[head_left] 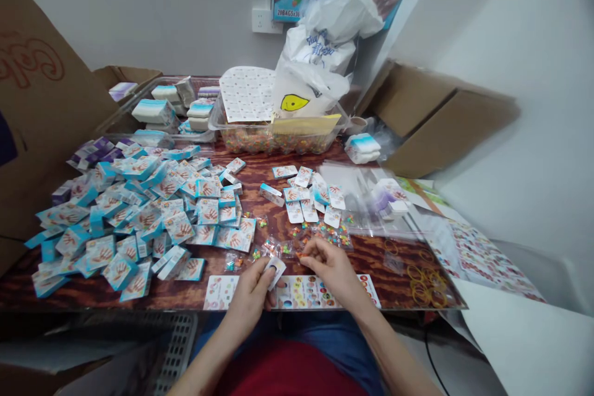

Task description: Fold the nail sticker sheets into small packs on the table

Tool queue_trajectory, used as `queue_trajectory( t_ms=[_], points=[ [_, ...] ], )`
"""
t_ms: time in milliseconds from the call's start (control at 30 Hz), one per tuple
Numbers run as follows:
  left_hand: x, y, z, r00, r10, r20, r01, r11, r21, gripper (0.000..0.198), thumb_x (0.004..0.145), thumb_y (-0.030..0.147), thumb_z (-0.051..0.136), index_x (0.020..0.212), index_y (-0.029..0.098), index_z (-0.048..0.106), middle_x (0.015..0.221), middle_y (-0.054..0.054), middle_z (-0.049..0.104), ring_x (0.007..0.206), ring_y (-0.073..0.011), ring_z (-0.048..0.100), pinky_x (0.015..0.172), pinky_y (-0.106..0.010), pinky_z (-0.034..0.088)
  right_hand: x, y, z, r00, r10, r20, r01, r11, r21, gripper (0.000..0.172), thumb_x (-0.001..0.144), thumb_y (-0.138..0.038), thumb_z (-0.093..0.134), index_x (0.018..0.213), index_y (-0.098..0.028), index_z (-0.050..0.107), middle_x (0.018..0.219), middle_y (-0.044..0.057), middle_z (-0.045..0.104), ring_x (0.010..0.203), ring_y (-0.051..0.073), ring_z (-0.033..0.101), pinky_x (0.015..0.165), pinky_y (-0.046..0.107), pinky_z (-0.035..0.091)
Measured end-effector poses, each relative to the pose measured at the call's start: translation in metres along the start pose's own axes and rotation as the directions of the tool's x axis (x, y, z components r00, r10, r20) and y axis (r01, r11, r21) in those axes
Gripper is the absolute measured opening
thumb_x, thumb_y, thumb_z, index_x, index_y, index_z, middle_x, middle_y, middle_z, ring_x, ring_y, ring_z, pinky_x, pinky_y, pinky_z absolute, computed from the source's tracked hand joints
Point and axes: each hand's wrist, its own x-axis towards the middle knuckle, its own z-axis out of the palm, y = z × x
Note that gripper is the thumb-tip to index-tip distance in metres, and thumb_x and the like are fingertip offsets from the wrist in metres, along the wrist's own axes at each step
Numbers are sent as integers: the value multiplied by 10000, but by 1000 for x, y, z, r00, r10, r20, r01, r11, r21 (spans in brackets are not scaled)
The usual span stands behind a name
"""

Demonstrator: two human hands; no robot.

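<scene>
Two hands: our left hand (249,300) pinches a stiff white card (276,273); our right hand (326,269) pinches a tiny orange piece (299,255), lower centre.
Beneath: glossy printed sticker sheet (301,292), wood-grain tabletop (385,284).

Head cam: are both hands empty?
No, the left hand pinches a small white card between its fingers, just above a printed sheet on the tabletop.
</scene>
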Motion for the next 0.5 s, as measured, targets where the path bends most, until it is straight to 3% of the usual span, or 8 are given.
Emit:
queue_trajectory(
  t_ms=[100, 200, 267, 300, 400, 500],
  points=[
    [8, 1, 8, 997, 42, 58, -47, 995, 84, 397, 861, 534, 504, 948, 156, 589, 707, 7, 604, 473, -106, 487, 439, -208, 361, -7, -15, 0, 998, -19, 57, 8, 984, 179, 106, 829, -254, 582, 751, -188, 609, 680, -9, 571, 613, 148, 525, 584, 259, 414],
    [14, 1, 15, 993, 90, 76, -102, 979, 176, 314, 886, 446, 462, 873, 157, 583, 679, 17, 554, 516, -115, 466, 491, -222, 360, -7, -20, 10, 994, -110, -25, 112, 987, 111, 140, 810, -198, 574, 675, -187, 609, 750, 6, 553, 728, 153, 552, 673, 258, 432],
    [15, 3, 17, 993, 103, 56, -115, 955, 273, 257, 880, 378, 448, 801, 162, 564, 679, 9, 551, 570, -134, 482, 538, -235, 362, -4, -16, 15, 994, -91, -64, 96, 992, 85, 99, 782, -171, 583, 684, -189, 583, 787, 3, 537, 735, 146, 544, 658, 247, 421],
    [16, 6, 17, 993, 105, 52, -116, 937, 330, 227, 873, 339, 443, 784, 165, 559, 691, 0, 563, 609, -148, 501, 567, -244, 366, -1, -13, 16, 997, -53, -51, 58, 993, 106, 42, 760, -159, 592, 737, -195, 585, 794, -4, 535, 708, 138, 533, 629, 239, 411],
    [18, 17, 18, 991, 91, 94, -125, 867, 483, 159, 823, 220, 436, 812, 168, 586, 760, -25, 626, 715, -181, 551, 641, -265, 364, 6, -5, 12, 997, 31, 72, -44, 981, 191, 189, 717, -134, 594, 893, -203, 601, 770, -23, 545, 641, 126, 500, 586, 232, 387],
    [22, 30, 23, 991, 35, 125, -102, 811, 576, 175, 775, 173, 438, 811, 170, 609, 751, -21, 628, 713, -179, 546, 636, -265, 336, 9, -2, 4, 991, -9, 135, -15, 985, 174, 75, 742, -159, 563, 796, -187, 607, 713, -20, 532, 634, 130, 479, 587, 242, 365]
  ],
)
